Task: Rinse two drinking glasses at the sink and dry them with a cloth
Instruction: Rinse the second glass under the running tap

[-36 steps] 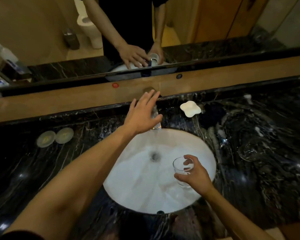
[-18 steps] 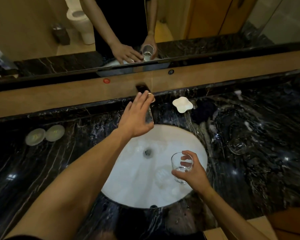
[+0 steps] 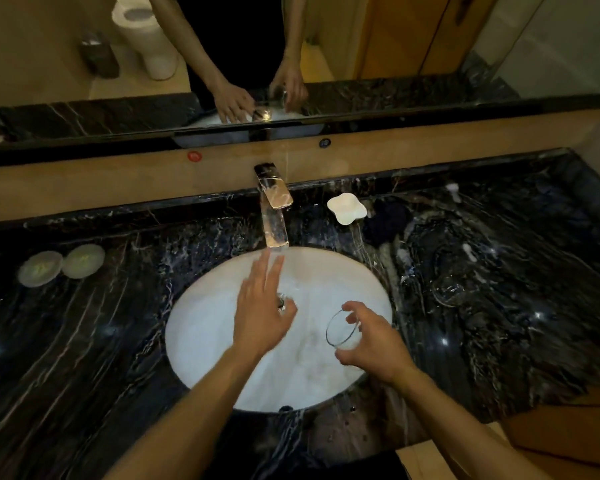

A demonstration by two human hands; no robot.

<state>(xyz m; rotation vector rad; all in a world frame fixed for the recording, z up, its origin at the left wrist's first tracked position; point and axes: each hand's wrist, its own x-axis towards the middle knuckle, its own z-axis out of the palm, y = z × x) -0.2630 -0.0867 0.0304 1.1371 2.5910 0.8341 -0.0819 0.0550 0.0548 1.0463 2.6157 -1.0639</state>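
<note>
A clear drinking glass (image 3: 342, 330) is tilted over the right side of the round white sink (image 3: 205, 327), gripped by my right hand (image 3: 374, 344). My left hand (image 3: 262, 306) hovers flat over the middle of the basin with straight fingers, just below the chrome faucet (image 3: 274, 209), holding nothing. A second clear glass (image 3: 451, 289) stands on the black marble counter to the right of the sink. A dark cloth (image 3: 385, 220) lies crumpled behind the sink, right of the faucet.
A white soap dish (image 3: 347, 207) sits beside the faucet. Two round pale coasters (image 3: 61, 266) lie on the counter (image 3: 84, 341) at the left. A mirror (image 3: 291, 46) runs along the back wall above a wooden ledge.
My left hand has come off the faucet and dropped down over the basin. My right hand has tilted the glass more to the side.
</note>
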